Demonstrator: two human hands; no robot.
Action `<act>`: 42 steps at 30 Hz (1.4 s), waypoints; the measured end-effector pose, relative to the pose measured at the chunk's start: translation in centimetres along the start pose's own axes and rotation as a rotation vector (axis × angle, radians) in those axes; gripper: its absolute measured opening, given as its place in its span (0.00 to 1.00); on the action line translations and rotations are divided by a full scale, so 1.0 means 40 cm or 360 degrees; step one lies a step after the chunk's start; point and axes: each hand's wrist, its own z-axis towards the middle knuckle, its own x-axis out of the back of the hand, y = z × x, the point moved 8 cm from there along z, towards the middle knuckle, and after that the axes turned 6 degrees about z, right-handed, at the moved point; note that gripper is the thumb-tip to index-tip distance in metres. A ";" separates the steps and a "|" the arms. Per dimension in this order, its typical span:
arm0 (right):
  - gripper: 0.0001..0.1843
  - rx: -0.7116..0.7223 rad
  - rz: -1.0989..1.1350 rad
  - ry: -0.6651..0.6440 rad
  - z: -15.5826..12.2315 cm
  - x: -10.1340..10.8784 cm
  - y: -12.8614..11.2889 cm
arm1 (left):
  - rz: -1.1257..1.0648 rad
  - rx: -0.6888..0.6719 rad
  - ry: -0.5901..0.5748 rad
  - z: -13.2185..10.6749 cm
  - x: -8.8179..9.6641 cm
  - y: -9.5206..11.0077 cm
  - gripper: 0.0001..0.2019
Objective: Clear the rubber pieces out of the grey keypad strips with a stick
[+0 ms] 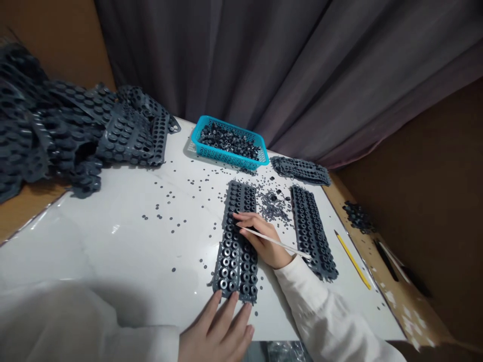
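Observation:
A dark grey rubber sheet of moulded round parts [226, 261] lies lengthwise before me on the white tabletop. My left hand [222, 329] rests at its near end, fingers stretched out and fingertips on the edge. With my right hand [266, 241] I pinch a thin white pencil [279, 243]. Its tip points at the rings in the middle of the sheet; whether it touches them I cannot tell. Rings with open centres show along the near part. To the right of this hand lies a second similar sheet [313, 231].
A blue basket [226, 157] full of small dark parts stands at the back. Small dark discs [273, 207] litter the table [113, 261]. More moulded sheets [128, 133] are heaped at left; another bundle [302, 170] lies at back right. A yellow pencil [352, 260] lies near the right edge.

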 end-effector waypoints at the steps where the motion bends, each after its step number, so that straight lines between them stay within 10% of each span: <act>1: 0.05 -0.0010 0.0019 -0.0011 -0.002 -0.004 0.003 | -0.0002 0.0001 -0.0003 0.000 0.000 0.000 0.11; 15: 0.09 0.0198 -0.0381 -0.0121 0.006 -0.018 0.008 | 0.0041 -0.0037 -0.0044 -0.007 -0.008 0.006 0.12; 22: 0.08 0.0164 -0.0369 0.0170 0.043 0.046 0.011 | 0.0041 -0.0030 -0.0009 -0.005 -0.005 0.003 0.11; 42: 0.06 0.0262 -0.0389 -0.0166 0.029 -0.013 0.017 | 0.0047 -0.0052 -0.0013 -0.009 -0.012 0.010 0.12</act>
